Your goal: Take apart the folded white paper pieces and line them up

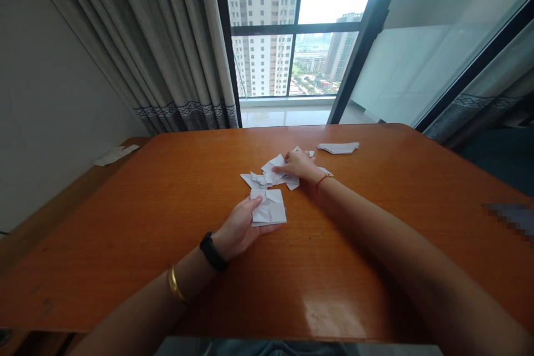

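A folded white paper square (pixel 269 208) rests in my left hand (pixel 244 225), with the thumb pressed on its upper left side and the fingers beneath it. Just beyond it, several creased white paper pieces (pixel 273 176) lie in a loose pile on the table. My right hand (pixel 299 165) reaches over the right part of that pile, palm down, its fingers bent and touching the papers. Whether it grips one of them cannot be made out, as the hand covers that part of the pile.
The brown wooden table (pixel 187 178) spans the view. A flat folded white paper (pixel 339 148) lies near its far edge, right of the pile. More white paper (pixel 115 155) sits on a ledge at the left. A blurred grey item (pixel 511 217) is at the right edge.
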Available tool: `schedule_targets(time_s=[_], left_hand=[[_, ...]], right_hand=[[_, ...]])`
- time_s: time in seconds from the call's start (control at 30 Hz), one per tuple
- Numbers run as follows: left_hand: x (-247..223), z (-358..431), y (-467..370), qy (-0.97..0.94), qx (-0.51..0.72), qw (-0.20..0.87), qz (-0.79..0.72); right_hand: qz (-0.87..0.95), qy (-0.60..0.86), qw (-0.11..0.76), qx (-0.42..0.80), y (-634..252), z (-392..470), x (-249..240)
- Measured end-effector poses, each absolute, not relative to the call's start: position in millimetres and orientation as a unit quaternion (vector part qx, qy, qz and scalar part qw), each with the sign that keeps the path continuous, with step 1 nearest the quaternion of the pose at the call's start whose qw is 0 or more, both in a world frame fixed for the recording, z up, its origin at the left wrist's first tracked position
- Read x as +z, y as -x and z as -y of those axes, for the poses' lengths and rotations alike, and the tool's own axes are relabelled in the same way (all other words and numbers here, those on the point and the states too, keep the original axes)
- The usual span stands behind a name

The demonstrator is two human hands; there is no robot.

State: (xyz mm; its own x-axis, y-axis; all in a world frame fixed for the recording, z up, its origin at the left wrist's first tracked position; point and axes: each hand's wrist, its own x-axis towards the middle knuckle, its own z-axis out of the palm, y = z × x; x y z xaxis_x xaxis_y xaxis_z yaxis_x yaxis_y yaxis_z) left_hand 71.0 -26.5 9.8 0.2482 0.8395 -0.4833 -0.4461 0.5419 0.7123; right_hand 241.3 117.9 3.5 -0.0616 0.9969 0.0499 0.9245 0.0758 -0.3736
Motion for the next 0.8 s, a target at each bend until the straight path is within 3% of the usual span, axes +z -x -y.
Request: schedule_targets(time_s=[0.53,0.63,0.73,0.8], left_hand=[[13.6,27.5,-70.0,-0.202,0.387,0.795,-0.421],[14.7,26.9,-69.7,-0.199,0.386,0.803,-0.407],[16.8,29.0,-71.4,-0.211,0.384,0.81,-0.39],[17.6,31.7,-73.0,-0.214,0.38,0.815,-0.382]], right_hand=[[0.635,0.586,0.446,0.234,-267.3,-99.8,25.3],[0.638,0.551,0.433,0.318,-267.3,-69.9,34.7],[0.659,0.465,0.354,0.474,-263.7,-30.3,34.0],[0.661,0.442,0.33,0.509,-259.5,-8.6,28.7]])
